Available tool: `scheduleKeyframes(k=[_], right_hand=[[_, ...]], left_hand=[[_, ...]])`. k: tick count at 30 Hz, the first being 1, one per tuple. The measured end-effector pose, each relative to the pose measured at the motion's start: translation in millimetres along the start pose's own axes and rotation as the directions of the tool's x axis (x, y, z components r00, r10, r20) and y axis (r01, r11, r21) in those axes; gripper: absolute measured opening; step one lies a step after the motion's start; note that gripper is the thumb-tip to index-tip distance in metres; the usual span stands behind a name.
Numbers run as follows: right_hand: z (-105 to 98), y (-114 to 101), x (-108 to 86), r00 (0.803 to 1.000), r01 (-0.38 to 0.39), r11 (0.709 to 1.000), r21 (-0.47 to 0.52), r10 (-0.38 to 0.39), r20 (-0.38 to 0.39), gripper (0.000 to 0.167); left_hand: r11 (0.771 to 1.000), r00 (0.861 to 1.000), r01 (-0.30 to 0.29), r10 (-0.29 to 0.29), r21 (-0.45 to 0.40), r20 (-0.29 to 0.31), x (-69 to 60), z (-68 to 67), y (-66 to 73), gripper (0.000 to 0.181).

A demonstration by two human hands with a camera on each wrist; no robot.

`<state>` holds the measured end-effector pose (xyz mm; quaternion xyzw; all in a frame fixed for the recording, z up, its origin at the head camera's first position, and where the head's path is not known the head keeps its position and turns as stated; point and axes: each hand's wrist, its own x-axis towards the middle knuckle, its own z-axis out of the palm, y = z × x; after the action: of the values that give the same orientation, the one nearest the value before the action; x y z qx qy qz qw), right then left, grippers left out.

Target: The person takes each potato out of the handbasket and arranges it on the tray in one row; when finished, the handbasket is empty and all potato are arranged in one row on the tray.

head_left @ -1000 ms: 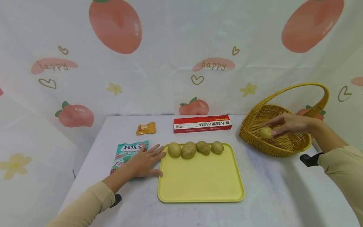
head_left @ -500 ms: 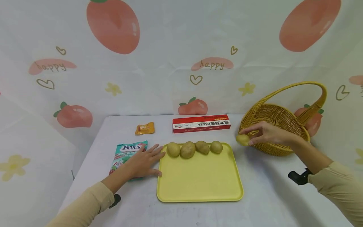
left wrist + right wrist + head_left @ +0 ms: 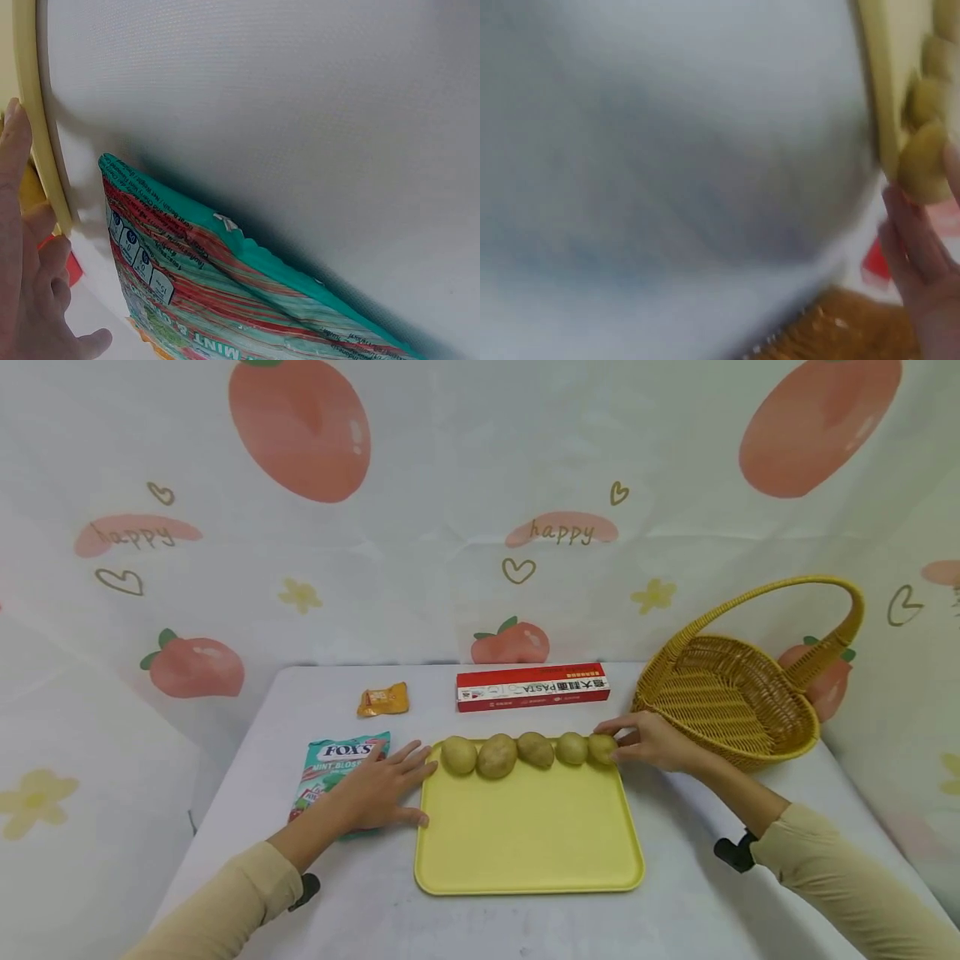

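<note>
At the far right corner of the yellow tray (image 3: 528, 843), my right hand (image 3: 651, 742) pinches a potato (image 3: 602, 749) between thumb and fingers. That potato also shows in the blurred right wrist view, a potato (image 3: 924, 163) against the fingertips. Several more potatoes (image 3: 498, 756) form a row along the tray's far edge, to the left of the held one. My left hand (image 3: 381, 792) has its fingers spread, with the fingertips touching the tray's left edge. Partly beneath that hand and forearm lies a teal candy bag (image 3: 217, 277).
A wicker basket (image 3: 708, 700) with a tall handle stands at the back right, behind my right hand. A red and white pasta box (image 3: 532, 687) lies behind the tray. Left of it is a small orange packet (image 3: 382, 700). A printed cloth hangs behind the table.
My right hand has carried the potato out of the wicker basket and leftward to the right end of the row on the tray. My left hand has stayed at the tray's edge.
</note>
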<state>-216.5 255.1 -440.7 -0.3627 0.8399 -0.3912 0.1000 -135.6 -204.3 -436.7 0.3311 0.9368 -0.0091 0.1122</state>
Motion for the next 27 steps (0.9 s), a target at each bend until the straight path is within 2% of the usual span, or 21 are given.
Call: scheduleKeyframes(k=[6,10,16,21,24,27], right_hand=[[11.4,-6.7,3.5,0.998,0.009,0.981,-0.194,-0.021,-0.058,0.04],[12.1,-8.0,4.4,0.999,-0.023,0.978,-0.205,0.013,-0.048,0.042],[6.2,-14.2,-1.1,1.0,0.004,0.977,-0.215,-0.007,-0.013,0.044],[-16.7,-28.1,-14.0,1.0,-0.025,0.979,-0.202,0.026,0.002,0.044],[-39.2,-38.2,-22.8,0.998,-0.066,0.979,-0.192,0.067,-0.003,0.042],[-63.2,-46.5,-31.8,0.996,-0.091,0.968,-0.234,0.086,-0.03,0.039]], left_hand=[[1.0,1.0,0.001,-0.001,0.001,-0.002,-1.8,-0.4,0.2,0.086],[1.0,1.0,0.006,-0.006,-0.005,0.005,-2.4,-0.8,0.2,0.087],[1.0,1.0,0.01,-0.01,-0.01,-0.005,-1.8,-0.7,-1.2,0.088],[1.0,1.0,0.021,-0.021,-0.018,-0.007,-3.2,-2.1,-1.1,0.085],[0.999,0.999,0.043,-0.043,-0.023,0.001,-6.4,-6.8,-2.8,0.081],[0.995,0.996,0.086,-0.086,-0.044,0.005,-10.7,-15.1,-9.6,0.077]])
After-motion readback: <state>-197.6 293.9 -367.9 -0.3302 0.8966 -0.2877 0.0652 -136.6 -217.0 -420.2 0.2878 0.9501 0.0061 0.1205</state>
